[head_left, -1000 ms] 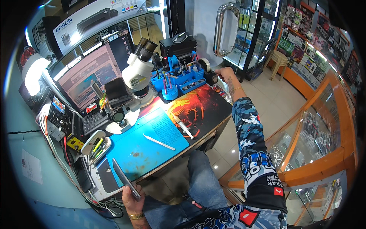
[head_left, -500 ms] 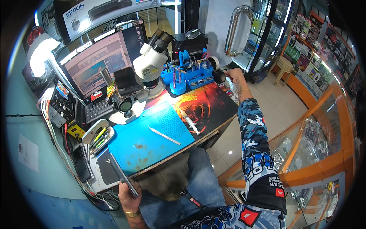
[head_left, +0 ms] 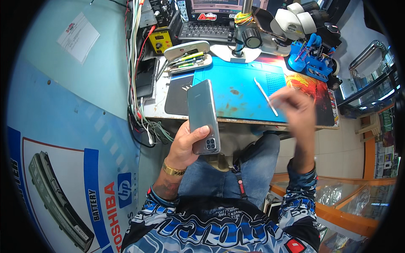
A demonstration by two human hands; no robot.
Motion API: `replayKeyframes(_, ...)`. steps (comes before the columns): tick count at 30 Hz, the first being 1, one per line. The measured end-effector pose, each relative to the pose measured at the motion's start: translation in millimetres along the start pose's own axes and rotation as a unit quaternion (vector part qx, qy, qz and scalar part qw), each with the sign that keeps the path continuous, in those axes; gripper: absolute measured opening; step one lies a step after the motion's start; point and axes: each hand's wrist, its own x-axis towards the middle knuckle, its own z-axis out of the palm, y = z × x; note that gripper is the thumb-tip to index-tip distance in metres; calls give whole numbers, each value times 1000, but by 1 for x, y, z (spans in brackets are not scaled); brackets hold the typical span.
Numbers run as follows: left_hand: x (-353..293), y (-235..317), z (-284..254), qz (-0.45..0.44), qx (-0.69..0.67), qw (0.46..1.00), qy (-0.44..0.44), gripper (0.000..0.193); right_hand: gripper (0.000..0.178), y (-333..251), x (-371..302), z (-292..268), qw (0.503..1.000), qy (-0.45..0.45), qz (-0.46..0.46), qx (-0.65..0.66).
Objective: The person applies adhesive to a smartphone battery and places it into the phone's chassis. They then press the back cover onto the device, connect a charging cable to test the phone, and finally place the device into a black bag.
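My left hand (head_left: 185, 143) is closed around a grey smartphone (head_left: 201, 107), its thumb pressed on the back beside the camera block at the near end. The phone's back faces up, over the near edge of the bench. My right hand (head_left: 297, 107) hangs over the right part of the bench, smeared by motion, so I cannot tell whether its fingers hold anything. Just left of its fingertips, a slim white hand tool (head_left: 265, 95) lies slantwise on the blue work mat (head_left: 230, 80).
Behind the mat stand an open pen case (head_left: 190, 63), a keyboard (head_left: 206, 31) and a white microscope (head_left: 295, 23). A blue tool organizer (head_left: 314, 63) sits at the back right. Cables (head_left: 137, 84) hang at the bench's left edge, beside a dark phone (head_left: 146, 78). A glass case is at right.
My right hand has come back from the far right end of the bench to the mat's right side. The phone in my left hand now shows its back. The view has swung left and down.
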Motion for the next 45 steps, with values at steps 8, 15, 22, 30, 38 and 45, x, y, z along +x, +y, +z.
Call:
replayKeyframes(8, -20, 15, 17, 37, 81, 996, 7, 34, 65, -43, -28, 61, 952, -268, -7, 148)
replayKeyframes(15, -31, 21, 20, 59, 100, 993, 1, 35, 71, -49, -35, 66, 950, -262, 21, 167)
replayKeyframes(22, -34, 21, 23, 69, 108, 992, 0, 35, 74, -49, -37, 69, 954, -262, 30, 141)
replayKeyframes(30, -38, 14, 23, 84, 137, 987, 11, 34, 80, -48, -44, 73, 952, -249, 115, 138)
replayKeyframes(38, -34, 12, 10, 32, 12, 998, -59, 33, 88, -33, -52, 78, 871, -264, 152, 387)
replayKeyframes(45, -33, -10, 4, 13, -78, 991, -110, 34, 92, -20, -61, 87, 818, -253, 195, 478)
